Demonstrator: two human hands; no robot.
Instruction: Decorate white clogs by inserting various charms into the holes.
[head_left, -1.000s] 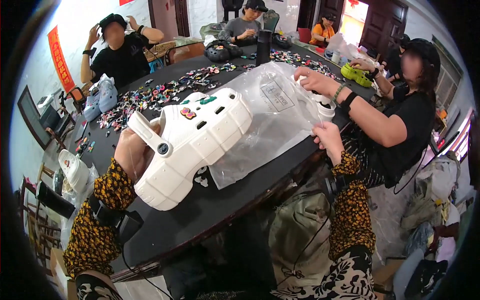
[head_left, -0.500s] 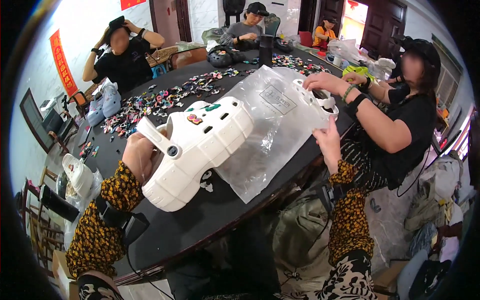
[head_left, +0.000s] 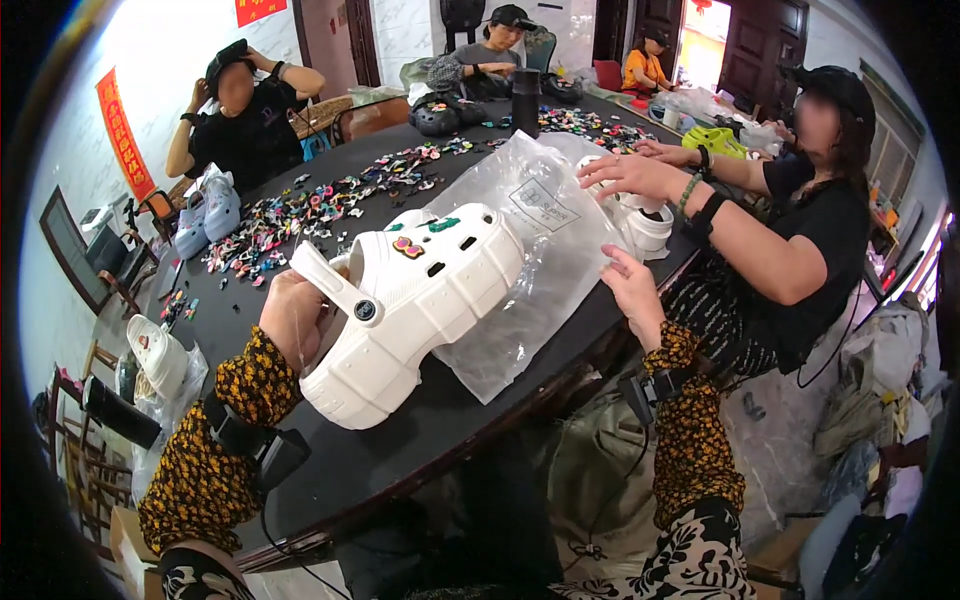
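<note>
My left hand [head_left: 290, 315] grips a white clog [head_left: 430, 275] by its heel end, closed around the far side near the heel strap [head_left: 335, 285]. The clog is tilted above the dark table, its chunky sole side facing me. A pink-and-yellow charm [head_left: 407, 247] and a green charm [head_left: 443, 225] sit on its upper. Behind it a clear plastic bag [head_left: 520, 320] lies flat. My right hand [head_left: 635, 290] is at the bag's right edge, fingers stretched and holding nothing. Just beyond it stands another white clog [head_left: 650, 228], partly hidden under a co-worker's hand [head_left: 635, 178].
Many colourful shoe charms [head_left: 330, 205] are strewn across the dark table [head_left: 330, 470]. Pale blue clogs [head_left: 207, 215] stand at the far left, black clogs [head_left: 437, 115] and a black cylinder [head_left: 525, 103] at the back. A white clog [head_left: 157, 352] lies left of my arm. Several people sit around.
My right hand has drawn back slightly left from the second clog, its pointing finger lowered. The held clog has shifted a little right. The co-worker's hand has lifted off that second clog.
</note>
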